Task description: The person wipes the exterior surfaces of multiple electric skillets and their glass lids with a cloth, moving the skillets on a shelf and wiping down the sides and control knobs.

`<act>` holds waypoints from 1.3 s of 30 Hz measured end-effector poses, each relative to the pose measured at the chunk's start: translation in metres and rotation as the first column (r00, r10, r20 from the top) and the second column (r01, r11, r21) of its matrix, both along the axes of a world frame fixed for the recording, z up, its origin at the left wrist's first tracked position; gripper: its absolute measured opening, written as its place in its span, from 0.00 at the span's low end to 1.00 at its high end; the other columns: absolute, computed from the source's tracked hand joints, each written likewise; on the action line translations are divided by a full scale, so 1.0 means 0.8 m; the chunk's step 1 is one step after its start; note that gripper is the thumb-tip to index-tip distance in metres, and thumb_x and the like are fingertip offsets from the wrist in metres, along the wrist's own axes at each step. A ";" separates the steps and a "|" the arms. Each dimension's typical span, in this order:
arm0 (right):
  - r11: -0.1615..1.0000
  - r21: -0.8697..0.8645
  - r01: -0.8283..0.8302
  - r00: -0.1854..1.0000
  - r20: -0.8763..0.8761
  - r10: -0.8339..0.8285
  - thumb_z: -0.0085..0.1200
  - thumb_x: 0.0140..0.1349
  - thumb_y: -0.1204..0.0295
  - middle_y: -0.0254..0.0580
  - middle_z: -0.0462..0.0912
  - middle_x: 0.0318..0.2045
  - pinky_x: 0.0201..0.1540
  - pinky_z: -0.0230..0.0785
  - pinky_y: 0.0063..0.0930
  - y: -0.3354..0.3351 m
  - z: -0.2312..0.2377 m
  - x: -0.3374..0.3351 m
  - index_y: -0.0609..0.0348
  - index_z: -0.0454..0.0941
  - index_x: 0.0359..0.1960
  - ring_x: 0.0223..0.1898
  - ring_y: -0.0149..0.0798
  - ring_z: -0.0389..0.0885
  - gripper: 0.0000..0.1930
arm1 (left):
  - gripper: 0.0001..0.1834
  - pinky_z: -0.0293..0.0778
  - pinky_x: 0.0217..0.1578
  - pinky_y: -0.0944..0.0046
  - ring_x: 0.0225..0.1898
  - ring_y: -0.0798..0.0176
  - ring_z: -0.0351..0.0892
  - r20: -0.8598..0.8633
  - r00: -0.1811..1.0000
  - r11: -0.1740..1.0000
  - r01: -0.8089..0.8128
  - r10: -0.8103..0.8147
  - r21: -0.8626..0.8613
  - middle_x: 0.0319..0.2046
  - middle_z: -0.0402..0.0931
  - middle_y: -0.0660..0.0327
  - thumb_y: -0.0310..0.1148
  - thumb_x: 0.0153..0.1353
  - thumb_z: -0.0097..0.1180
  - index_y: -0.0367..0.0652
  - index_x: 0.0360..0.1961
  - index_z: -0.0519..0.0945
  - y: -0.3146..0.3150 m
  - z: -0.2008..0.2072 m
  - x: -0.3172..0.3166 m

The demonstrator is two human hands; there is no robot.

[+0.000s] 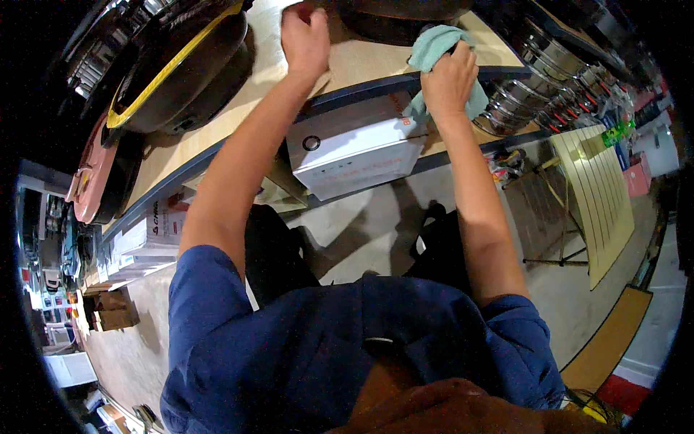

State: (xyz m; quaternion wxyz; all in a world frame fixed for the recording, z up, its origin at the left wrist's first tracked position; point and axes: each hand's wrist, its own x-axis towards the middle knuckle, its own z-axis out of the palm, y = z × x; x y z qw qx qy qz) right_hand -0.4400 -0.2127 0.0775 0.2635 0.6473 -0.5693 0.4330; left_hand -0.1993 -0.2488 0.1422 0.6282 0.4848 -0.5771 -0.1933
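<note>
My right hand (450, 79) grips a pale green cloth (437, 45) at the front edge of a wooden shelf (369, 64). Part of the cloth bunches above my fingers, and the rest hangs below the dark shelf edge. Just beyond it sits a dark round pan (405, 13), cut off by the top of the view. My left hand (305, 42) is over the shelf board, its fingers curled in with nothing visible in them. To its left stands a large dark pan with a yellow rim (184, 72).
Below the shelf are white boxes (358, 155). A pink pan (95, 173) lies at the shelf's left end. On the right are stacked steel pots (538, 69) and a cream slatted folding table (596, 195). A cardboard box (114, 311) stands on the floor at left.
</note>
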 end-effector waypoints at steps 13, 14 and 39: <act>0.970 0.195 0.144 0.981 -0.156 -0.114 0.62 0.50 0.67 0.49 0.79 0.43 0.45 0.74 0.50 0.003 0.011 0.021 0.62 0.86 0.29 0.47 0.54 0.78 0.10 | 0.23 0.71 0.58 0.48 0.59 0.44 0.73 0.220 0.874 0.775 -0.236 0.433 -0.586 0.58 0.75 0.49 0.26 0.67 0.57 0.44 0.63 0.75 -0.080 -0.013 0.029; 0.969 0.203 0.140 0.981 -0.163 -0.107 0.62 0.50 0.67 0.49 0.79 0.43 0.46 0.74 0.51 0.005 0.010 0.023 0.62 0.86 0.30 0.47 0.54 0.78 0.11 | 0.22 0.71 0.58 0.48 0.59 0.45 0.73 0.173 0.884 0.753 -0.252 0.435 -0.608 0.58 0.75 0.50 0.27 0.68 0.57 0.44 0.63 0.75 -0.080 -0.020 0.028; 0.649 0.734 0.197 0.713 -0.562 0.419 0.50 0.66 0.67 0.51 0.76 0.60 0.64 0.64 0.46 -0.184 0.056 0.240 0.57 0.78 0.57 0.61 0.50 0.73 0.19 | 0.22 0.72 0.57 0.46 0.54 0.39 0.75 0.231 0.909 0.748 -0.119 0.347 -0.653 0.52 0.75 0.47 0.20 0.55 0.55 0.41 0.53 0.78 -0.076 -0.004 0.032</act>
